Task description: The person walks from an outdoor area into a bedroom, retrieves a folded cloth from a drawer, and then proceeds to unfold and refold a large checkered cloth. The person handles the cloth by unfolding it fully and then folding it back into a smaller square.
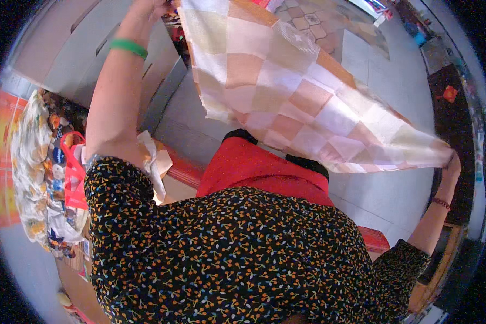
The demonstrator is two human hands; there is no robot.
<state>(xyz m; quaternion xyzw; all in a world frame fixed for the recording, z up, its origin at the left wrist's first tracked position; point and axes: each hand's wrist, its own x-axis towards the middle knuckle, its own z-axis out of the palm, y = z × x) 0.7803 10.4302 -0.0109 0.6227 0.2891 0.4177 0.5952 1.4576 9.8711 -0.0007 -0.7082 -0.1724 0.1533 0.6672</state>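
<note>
A checkered cloth (283,85) in white, beige and peach squares with an orange-brown edging is stretched slantwise before me. Its upper left corner meets my left hand (158,7), which is raised at the top rim of the picture and partly cut off. My right hand (452,160), lower and out to the right, grips the gathered opposite end. Between the two hands the cloth hangs in the air above my red-clad lap (263,170). The fingers of both hands are hard to make out.
Patterned fabrics (32,170) and a red strap-handled bag (75,174) are piled at the left. Beyond them stand pale drawer fronts (81,48). A mat with a tile-like pattern (303,24) lies on the grey tiled floor (389,101). Dark furniture (449,133) lines the right side.
</note>
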